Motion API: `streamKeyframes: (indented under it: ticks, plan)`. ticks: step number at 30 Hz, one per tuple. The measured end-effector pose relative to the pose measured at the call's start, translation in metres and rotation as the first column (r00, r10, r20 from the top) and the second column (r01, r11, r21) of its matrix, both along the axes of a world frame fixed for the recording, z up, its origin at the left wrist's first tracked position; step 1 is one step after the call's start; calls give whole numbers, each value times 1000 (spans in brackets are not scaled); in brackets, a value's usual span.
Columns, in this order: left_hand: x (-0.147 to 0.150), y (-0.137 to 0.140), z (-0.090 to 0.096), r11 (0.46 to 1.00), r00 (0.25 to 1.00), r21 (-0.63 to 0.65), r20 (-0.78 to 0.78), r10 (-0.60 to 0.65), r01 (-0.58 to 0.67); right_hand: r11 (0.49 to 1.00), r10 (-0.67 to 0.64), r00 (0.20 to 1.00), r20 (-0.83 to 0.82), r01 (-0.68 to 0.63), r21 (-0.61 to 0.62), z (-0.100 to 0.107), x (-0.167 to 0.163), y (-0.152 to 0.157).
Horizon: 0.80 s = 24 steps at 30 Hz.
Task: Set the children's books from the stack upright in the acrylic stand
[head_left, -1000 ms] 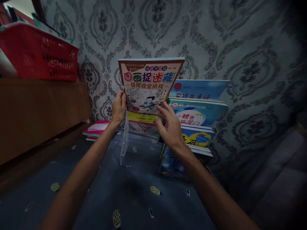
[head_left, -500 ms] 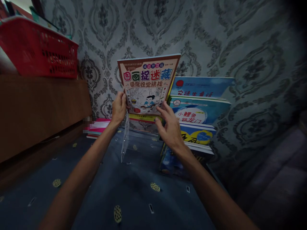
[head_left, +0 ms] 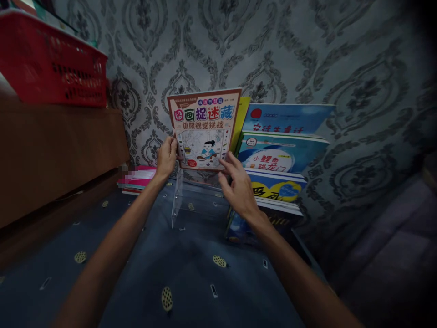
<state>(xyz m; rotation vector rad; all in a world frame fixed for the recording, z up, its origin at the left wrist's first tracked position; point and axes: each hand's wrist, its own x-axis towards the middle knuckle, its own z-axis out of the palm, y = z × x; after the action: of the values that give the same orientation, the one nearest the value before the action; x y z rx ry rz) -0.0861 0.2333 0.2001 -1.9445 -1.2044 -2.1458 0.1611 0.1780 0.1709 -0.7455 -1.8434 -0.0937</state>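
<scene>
beige-covered picture book with colourful chinese title lettering (head_left: 204,130) stands upright over a clear acrylic book stand (head_left: 178,200), in front of a wall of grey damask wallpaper (head_left: 300,54). both bare forearms reach forward from the bottom of the frame, elbows low, wrists raised. the left hand (head_left: 166,157) grasps the book's lower left corner, thumb on the cover and fingers curled behind the edge. the right hand (head_left: 239,187) is spread and relaxed, its fingertips (head_left: 225,160) touching the book's lower right corner without closing round it. just behind the book a yellow cover (head_left: 241,119) leans against the wall. to the right, stepped rows of blue children's books (head_left: 283,155) stand one before another. a stack of pink and red books (head_left: 138,179) lies flat on the left, near a brown wooden shelf unit (head_left: 58,155) that carries a red plastic basket (head_left: 51,68). underneath lies a dark blue cloth with small yellow motifs (head_left: 191,278).
</scene>
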Motion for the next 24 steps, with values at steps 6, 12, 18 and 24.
streamKeyframes:
  ticks: [6,12,18,24]
  plan:
    - [5,0,-19,994,999,-102,-6,-33,32,999,-2,1000,21,3,-48,-17,0,0]
    - [12,-9,-25,975,981,-164,-141,130,-153,996,-7,999,52,12,-93,-21,0,-1]
    - [15,-20,-30,913,911,-205,-297,285,-353,993,6,998,69,2,-117,-23,-4,0]
    - [13,-26,-34,906,924,-226,-227,309,-358,992,10,997,73,-1,-124,-30,-10,0]
